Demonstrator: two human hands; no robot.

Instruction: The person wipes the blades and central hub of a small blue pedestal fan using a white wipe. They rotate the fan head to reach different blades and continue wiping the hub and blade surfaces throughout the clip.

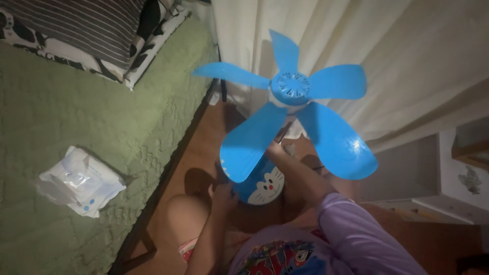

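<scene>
Brown wooden floor (204, 147) beside green quilted bed (76, 127). Blue plastic five-blade fan (293, 107) stands on floor. Left hand (222, 196) grips its round cartoon-face base (262, 186); right hand (277, 149) closed around stem under blades.

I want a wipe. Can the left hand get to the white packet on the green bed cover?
Probably yes. The left hand rests on the blue fan's base, and nothing lies between it and the white packet on the green bed cover.
</scene>
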